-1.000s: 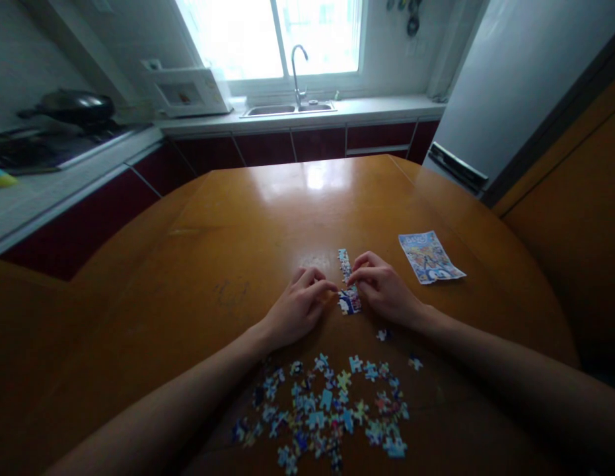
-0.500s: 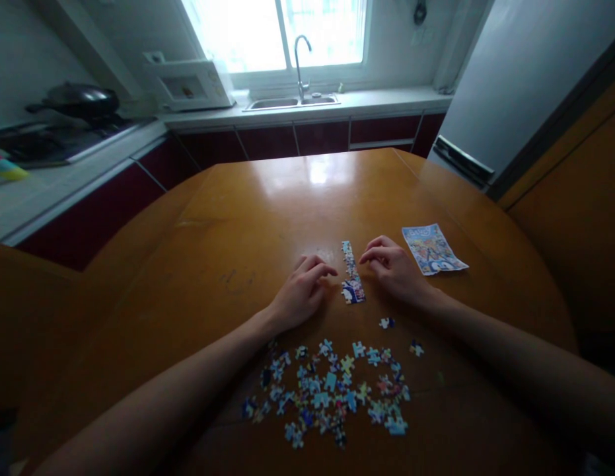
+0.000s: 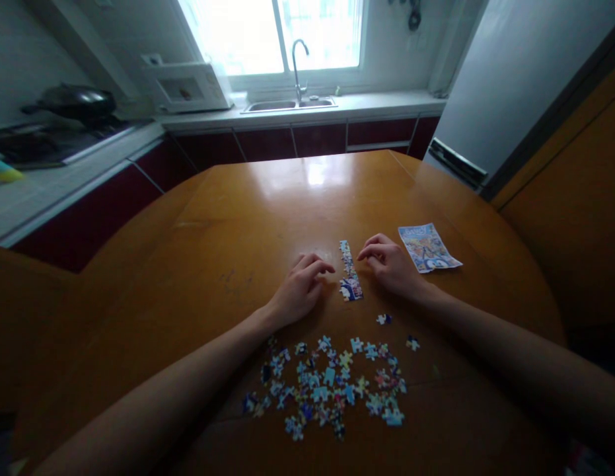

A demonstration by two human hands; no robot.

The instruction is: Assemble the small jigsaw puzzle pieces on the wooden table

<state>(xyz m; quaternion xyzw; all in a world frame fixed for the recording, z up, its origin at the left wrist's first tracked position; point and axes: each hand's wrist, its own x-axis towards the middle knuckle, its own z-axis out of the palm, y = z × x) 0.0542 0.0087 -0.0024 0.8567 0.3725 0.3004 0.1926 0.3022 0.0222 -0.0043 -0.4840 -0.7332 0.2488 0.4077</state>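
Observation:
A narrow strip of joined jigsaw pieces (image 3: 350, 271) lies on the wooden table, wider at its near end. To its left rests my left hand (image 3: 302, 287), fingers loosely stretched toward the strip without holding anything. On the other side is my right hand (image 3: 390, 266), its bent fingers apart and its fingertips close to the strip's right edge; nothing shows in them. Nearer to me, many loose jigsaw pieces (image 3: 329, 376) are spread between my forearms. Two single pieces lie apart from them: a white and dark blue piece (image 3: 384, 318) and a darker piece (image 3: 413, 342).
A creased printed picture sheet (image 3: 429, 248) lies right of my right hand. Beyond the wooden table (image 3: 267, 211) are a counter with a sink (image 3: 272, 106), a microwave (image 3: 188, 87) and a wok (image 3: 76, 102) on the stove. A fridge (image 3: 515, 86) stands at the right.
The camera view has shifted slightly. Both hands stay beside the strip in nearly the same pose, and the jigsaw pieces keep their places on the table.

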